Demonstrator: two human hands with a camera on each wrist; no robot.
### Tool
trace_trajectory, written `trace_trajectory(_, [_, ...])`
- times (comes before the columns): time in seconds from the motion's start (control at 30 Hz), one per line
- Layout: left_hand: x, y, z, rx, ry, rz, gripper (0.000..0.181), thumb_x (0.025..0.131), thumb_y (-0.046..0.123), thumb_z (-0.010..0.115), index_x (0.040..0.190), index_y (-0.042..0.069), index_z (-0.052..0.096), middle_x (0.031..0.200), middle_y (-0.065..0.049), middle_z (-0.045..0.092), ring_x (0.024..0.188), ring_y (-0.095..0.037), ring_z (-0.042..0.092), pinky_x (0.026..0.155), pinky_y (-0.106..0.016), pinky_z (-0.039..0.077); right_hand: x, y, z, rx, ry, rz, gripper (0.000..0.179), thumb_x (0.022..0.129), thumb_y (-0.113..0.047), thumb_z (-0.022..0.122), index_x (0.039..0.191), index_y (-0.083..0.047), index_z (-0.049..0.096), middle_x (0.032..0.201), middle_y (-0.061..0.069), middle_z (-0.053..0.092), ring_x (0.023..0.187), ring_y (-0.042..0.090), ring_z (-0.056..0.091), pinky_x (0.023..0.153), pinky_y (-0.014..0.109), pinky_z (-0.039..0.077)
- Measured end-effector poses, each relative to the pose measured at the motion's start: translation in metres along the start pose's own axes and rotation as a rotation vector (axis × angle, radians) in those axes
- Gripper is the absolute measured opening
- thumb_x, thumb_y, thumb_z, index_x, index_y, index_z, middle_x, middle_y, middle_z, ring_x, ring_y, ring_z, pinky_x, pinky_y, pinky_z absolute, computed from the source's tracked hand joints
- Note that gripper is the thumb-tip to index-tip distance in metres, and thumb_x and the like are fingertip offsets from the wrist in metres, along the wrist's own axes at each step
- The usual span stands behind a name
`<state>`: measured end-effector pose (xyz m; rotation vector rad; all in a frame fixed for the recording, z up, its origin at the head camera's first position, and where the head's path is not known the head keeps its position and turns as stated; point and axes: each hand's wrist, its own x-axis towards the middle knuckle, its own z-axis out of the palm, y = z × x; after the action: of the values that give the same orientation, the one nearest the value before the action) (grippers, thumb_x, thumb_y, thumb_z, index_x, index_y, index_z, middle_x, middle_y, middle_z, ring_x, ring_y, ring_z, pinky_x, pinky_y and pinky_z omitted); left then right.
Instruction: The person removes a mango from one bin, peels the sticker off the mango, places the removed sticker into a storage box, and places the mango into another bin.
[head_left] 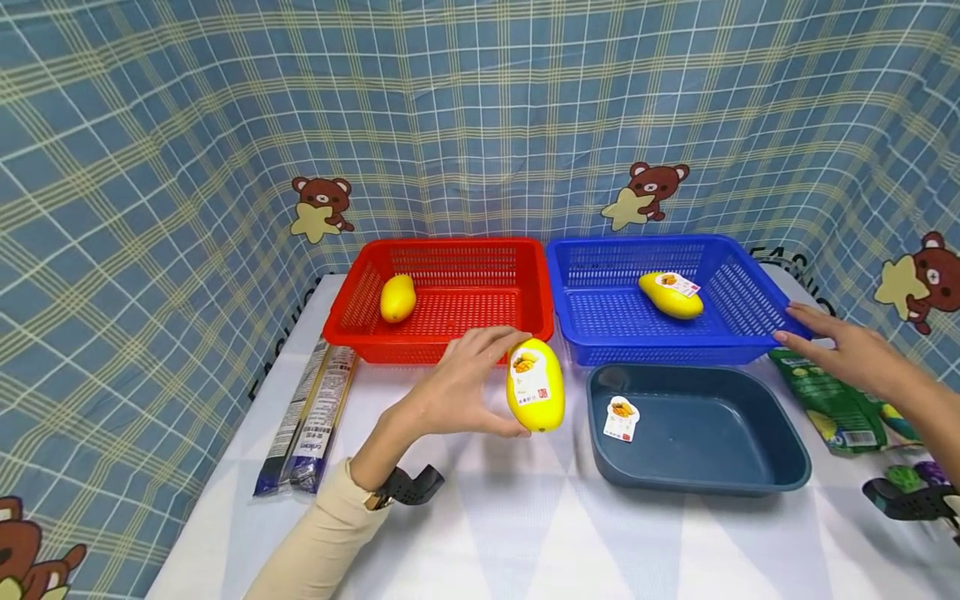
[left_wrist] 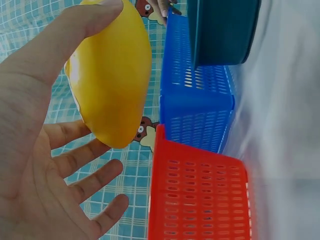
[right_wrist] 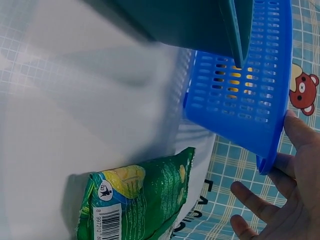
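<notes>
A yellow mango (head_left: pixel 550 385) with a white label is held in my left hand (head_left: pixel 472 387), above the table in front of the red basket (head_left: pixel 450 342). In the left wrist view the thumb presses one side of the mango (left_wrist: pixel 115 75) while the lower fingers spread free. My right hand (head_left: pixel 855 346) pinches the front right corner of the blue basket (head_left: pixel 675 340) by its rim. One mango (head_left: pixel 397 297) lies in the red basket. A labelled mango (head_left: pixel 670 294) rests in the blue one.
A dark blue-grey tub (head_left: pixel 697 442) stands before the blue basket, with a mango label (head_left: pixel 622 419) on its inner left wall. Long plastic packets (head_left: pixel 311 421) lie at the left. To the right is a green bag (head_left: pixel 832 408), and a checked curtain (head_left: pixel 480 125) hangs behind.
</notes>
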<state>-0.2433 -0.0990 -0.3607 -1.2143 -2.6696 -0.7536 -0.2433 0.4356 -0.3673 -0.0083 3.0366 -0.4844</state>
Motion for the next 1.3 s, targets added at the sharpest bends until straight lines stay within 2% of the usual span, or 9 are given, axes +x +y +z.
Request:
trace_trajectory(0.67, [-0.025, -0.015, 0.030, 0.019, -0.023, -0.023, 0.104, 0.064, 0.059, 0.086, 0.150, 0.022, 0.043, 0.148, 0.000, 0.044, 0.133, -0.019, 0.038, 0.106, -0.053, 0.035, -0.003, -0.003, 0.000, -0.012, 0.008, -0.003, 0.082, 0.105, -0.051, 0.043, 0.155, 0.004, 0.010, 0.154, 0.039, 0.006, 0.131, 0.069, 0.015, 0.090, 0.085, 0.018])
trace_trajectory(0.97, [-0.030, -0.020, 0.039, 0.014, -0.030, -0.034, 0.107, 0.063, 0.058, 0.087, 0.152, 0.022, 0.041, 0.149, -0.002, 0.043, 0.134, -0.022, 0.038, 0.106, -0.056, 0.035, -0.004, 0.000, 0.001, -0.016, -0.008, -0.005, 0.081, 0.105, -0.049, 0.043, 0.155, 0.004, 0.008, 0.154, 0.040, 0.005, 0.129, 0.071, 0.016, 0.087, 0.085, 0.019])
trace_trajectory(1.3, [-0.034, -0.025, 0.048, 0.012, -0.044, -0.034, 0.108, 0.063, 0.059, 0.087, 0.152, 0.019, 0.041, 0.150, -0.001, 0.042, 0.135, -0.021, 0.038, 0.107, -0.053, 0.035, -0.003, -0.001, 0.003, -0.016, 0.027, -0.012, 0.080, 0.105, -0.049, 0.044, 0.156, 0.004, 0.010, 0.154, 0.039, 0.006, 0.130, 0.070, 0.014, 0.089, 0.086, 0.017])
